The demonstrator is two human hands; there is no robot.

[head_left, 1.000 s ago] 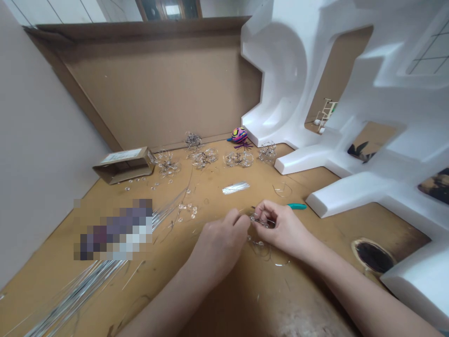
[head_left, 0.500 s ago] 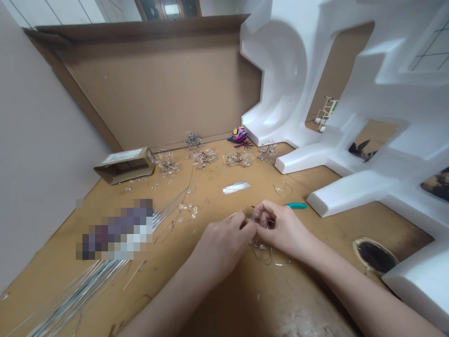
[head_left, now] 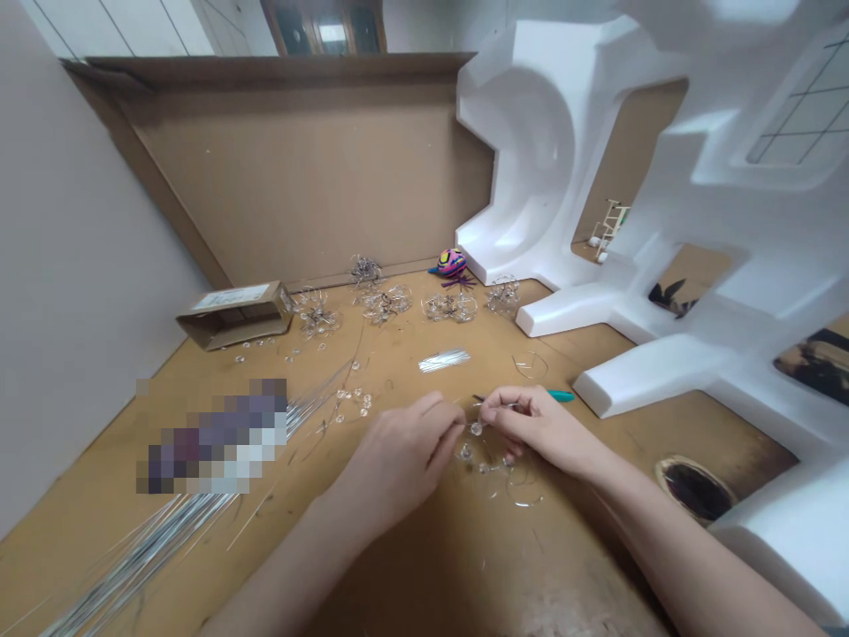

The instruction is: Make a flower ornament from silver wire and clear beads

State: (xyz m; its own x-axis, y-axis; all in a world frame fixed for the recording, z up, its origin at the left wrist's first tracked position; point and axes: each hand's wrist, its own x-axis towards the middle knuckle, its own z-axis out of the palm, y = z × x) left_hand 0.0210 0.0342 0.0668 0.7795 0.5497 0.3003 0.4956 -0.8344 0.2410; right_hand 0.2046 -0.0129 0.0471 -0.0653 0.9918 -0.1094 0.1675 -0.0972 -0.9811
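Note:
Near the middle of the table, my left hand (head_left: 416,442) and my right hand (head_left: 537,432) face each other with fingertips pinched. Between and below them hangs a beaded wire piece (head_left: 476,428), thin metal wire with several clear round beads. Both pinches are closed on it, though the exact grip points are hidden by the fingers. Loose wire curls stick out under my right hand. Just behind that hand lies a tool with a teal handle (head_left: 561,396), mostly covered. Loose clear beads (head_left: 362,402) lie to the left of my left hand.
Finished-looking wire-and-bead clusters (head_left: 386,303) line the back, beside a colourful ball-like object (head_left: 452,263). Short cut wires (head_left: 444,360) lie in front of them. A cardboard box (head_left: 235,317) and long wires (head_left: 146,548) are left. White foam (head_left: 623,380) stands right.
My hands have drawn slightly apart, exposing more of the beads and wire between them. My left hand moved a little left. The whole view has shifted slightly.

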